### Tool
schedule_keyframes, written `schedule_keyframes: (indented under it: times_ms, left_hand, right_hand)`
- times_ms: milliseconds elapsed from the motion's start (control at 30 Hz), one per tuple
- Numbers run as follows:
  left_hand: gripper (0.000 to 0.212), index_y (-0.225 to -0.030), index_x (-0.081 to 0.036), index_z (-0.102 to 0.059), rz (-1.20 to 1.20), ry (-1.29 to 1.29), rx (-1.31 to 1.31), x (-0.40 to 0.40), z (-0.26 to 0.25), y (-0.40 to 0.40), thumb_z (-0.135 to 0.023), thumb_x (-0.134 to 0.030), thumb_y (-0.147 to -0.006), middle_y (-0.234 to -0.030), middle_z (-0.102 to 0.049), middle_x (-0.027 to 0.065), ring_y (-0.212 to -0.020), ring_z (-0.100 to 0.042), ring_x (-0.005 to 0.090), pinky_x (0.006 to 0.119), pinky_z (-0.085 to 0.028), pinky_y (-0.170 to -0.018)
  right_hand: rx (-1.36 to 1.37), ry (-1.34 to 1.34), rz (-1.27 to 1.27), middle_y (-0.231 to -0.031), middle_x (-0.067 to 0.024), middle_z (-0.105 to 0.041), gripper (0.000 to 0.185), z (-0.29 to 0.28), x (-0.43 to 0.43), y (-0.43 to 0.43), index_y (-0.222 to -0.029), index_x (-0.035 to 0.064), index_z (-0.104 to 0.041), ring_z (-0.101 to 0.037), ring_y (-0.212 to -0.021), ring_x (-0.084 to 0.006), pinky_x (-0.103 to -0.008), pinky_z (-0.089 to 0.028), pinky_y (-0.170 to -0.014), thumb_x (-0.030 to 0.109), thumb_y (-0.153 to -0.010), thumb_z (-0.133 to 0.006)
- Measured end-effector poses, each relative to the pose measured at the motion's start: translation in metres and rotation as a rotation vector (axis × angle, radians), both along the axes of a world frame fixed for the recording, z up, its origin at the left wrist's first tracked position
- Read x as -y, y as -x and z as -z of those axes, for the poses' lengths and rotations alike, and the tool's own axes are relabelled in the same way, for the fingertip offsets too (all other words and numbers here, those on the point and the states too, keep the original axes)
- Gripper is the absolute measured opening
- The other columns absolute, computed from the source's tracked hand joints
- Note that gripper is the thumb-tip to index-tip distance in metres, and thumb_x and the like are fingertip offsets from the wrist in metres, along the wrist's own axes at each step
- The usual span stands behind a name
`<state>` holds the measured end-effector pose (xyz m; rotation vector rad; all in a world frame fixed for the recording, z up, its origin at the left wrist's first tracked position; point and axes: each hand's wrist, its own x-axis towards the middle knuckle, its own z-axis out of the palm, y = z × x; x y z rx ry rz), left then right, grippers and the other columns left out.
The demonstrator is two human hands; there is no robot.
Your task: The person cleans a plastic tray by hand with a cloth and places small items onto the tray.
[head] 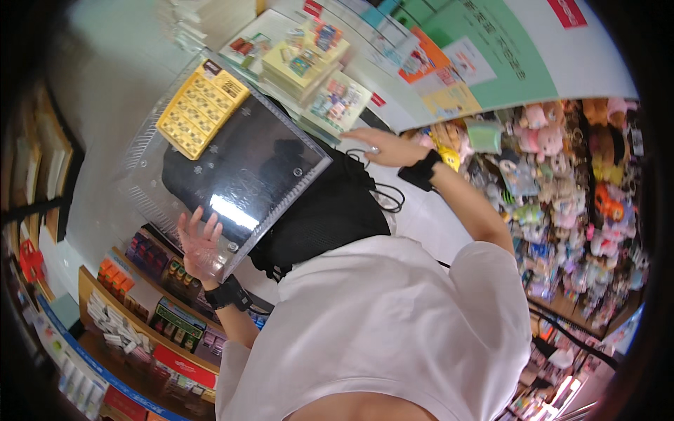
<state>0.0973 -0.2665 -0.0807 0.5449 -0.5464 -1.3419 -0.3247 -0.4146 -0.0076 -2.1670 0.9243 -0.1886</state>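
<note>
My left hand (202, 252) is palm up with its fingers spread, seen through the near left corner of a clear plastic bin (263, 142), which it appears to support from below. A yellow pack (202, 108) printed with rows of small pictures lies at the bin's far side. Black fabric (326, 210) with loose cords shows below the bin and through it. My right hand (392, 147), with a ring, reaches forward with fingers extended and nothing visible in it. Its fingertips are beside a white stack (337, 105) of goods; contact cannot be told. Both wrists wear black bands.
Beyond the right hand, a pale yellow stack (305, 58) bears small colourful packets. Plush toys (558, 179) hang densely at the right. Wooden shelves (137, 326) with small boxed goods stand at lower left. A green and white display panel (484, 52) rises at the upper right.
</note>
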Motion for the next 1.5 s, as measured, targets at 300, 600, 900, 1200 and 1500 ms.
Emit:
schedule_keyframes:
  times_ms: [300,600,900,1200,1500]
  left_hand:
    - [0.083,-0.137,-0.006,-0.019,-0.119,-0.178,0.024,-0.015,-0.017,0.022,-0.065,-0.038,-0.076,-0.131,-0.034,0.0232,-0.112,-0.046,0.0441,0.047,-0.042,-0.093]
    - [0.084,-0.135,-0.003,-0.021,-0.231,-0.299,0.115,-0.018,-0.034,0.042,-0.063,-0.042,-0.074,-0.13,-0.037,0.0208,-0.108,-0.051,0.0378,0.041,-0.046,-0.09]
    - [0.091,-0.136,-0.006,-0.023,-0.302,-0.424,0.128,-0.013,-0.036,0.053,-0.067,-0.049,-0.068,-0.127,-0.041,0.0175,-0.105,-0.054,0.0326,0.037,-0.049,-0.085]
    - [0.103,-0.133,-0.004,-0.022,-0.344,-0.601,0.208,-0.001,-0.048,0.056,-0.067,-0.061,-0.061,-0.12,-0.046,0.017,-0.098,-0.057,0.0318,0.035,-0.05,-0.08]
    - [0.108,-0.132,-0.005,-0.023,-0.377,-0.663,0.27,-0.002,-0.046,0.058,-0.067,-0.066,-0.056,-0.117,-0.049,0.0191,-0.093,-0.061,0.03,0.033,-0.052,-0.076]
  right_hand:
    - [-0.552,-1.065,-0.01,-0.104,-0.0057,-0.059,0.039,0.054,0.062,0.027,-0.118,0.0037,-0.051,-0.058,-0.092,-0.021,-0.037,-0.049,-0.078,0.016,-0.081,-0.049]
    - [0.147,-0.085,0.481,-0.093,-0.0113,-0.065,0.028,0.018,0.203,0.037,-0.105,-0.0026,-0.059,-0.062,-0.084,-0.0157,-0.0264,-0.048,-0.075,0.011,-0.082,-0.057]
    - [-0.204,-0.123,0.258,-0.091,-0.0056,-0.06,0.035,-0.022,0.327,0.0,-0.103,0.0005,-0.054,-0.056,-0.081,-0.0124,-0.0235,-0.045,-0.071,0.021,-0.076,-0.063]
    - [-0.403,-0.021,0.134,-0.098,-0.0127,-0.06,0.036,0.036,0.364,-0.005,-0.105,0.0025,-0.056,-0.056,-0.093,-0.021,-0.0304,-0.043,-0.082,0.027,-0.079,-0.061]
    - [-0.727,0.124,0.192,-0.098,-0.0167,-0.059,0.044,0.074,0.409,-0.019,-0.098,-0.0015,-0.053,-0.057,-0.09,-0.0245,-0.0315,-0.044,-0.08,0.03,-0.071,-0.068]
